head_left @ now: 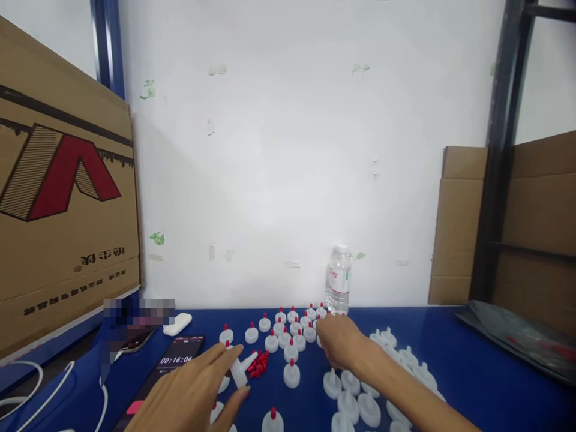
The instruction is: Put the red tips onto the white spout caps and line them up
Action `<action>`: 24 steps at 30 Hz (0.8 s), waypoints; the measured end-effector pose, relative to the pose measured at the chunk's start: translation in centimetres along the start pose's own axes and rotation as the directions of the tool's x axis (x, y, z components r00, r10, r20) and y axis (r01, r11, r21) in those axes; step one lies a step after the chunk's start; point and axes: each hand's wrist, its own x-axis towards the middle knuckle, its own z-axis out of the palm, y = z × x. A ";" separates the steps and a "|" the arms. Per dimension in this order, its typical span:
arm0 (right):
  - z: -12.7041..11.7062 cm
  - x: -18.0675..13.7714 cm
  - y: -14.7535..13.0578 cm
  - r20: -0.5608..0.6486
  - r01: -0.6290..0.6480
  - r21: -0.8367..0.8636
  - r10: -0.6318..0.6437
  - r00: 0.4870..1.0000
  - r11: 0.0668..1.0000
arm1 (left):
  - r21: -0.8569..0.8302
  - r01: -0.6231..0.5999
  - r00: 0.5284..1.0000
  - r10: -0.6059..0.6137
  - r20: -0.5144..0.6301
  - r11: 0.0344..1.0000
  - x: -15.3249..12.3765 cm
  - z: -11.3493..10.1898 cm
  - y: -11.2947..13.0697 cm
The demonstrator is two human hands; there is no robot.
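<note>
My left hand (193, 384), at the lower left, has its thumb and fingers closed around a white nozzle cap (239, 373). The cap lies on its side, its bare spout pointing right. Just beyond that spout is a small heap of red tips (258, 364). My right hand (341, 342) is closed near the back of the table, in front of the water bottle; its fingers hide whatever they may hold. Beside it on the left stand several white caps with red tips (291, 373). Many white caps without tips (348, 405) lie below and right of my right forearm.
A phone showing a timer (173, 360) lies left of my left hand, with a white case (177, 324) behind it and white cables (54, 399) nearby. The water bottle (338, 281) stands against the wall. A large carton (67, 180) rises at left; a grey plastic bag (517, 336) lies right.
</note>
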 end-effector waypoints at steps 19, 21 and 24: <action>-4.4 -2.5 -3.9 -0.228 0.396 0.836 -0.415 0.881 0.380 | -0.073 0.164 0.970 -0.147 0.193 0.984 -0.5 0.3 0.1; -4.2 -2.6 -4.5 -0.245 0.381 0.860 -0.379 0.892 0.339 | -0.084 0.193 0.962 -0.172 0.210 0.978 -0.3 -0.1 0.3; -3.6 -2.4 -4.8 -0.284 0.387 0.879 -0.347 0.894 0.277 | -0.101 0.215 0.957 -0.188 0.223 0.971 0.0 -0.4 0.6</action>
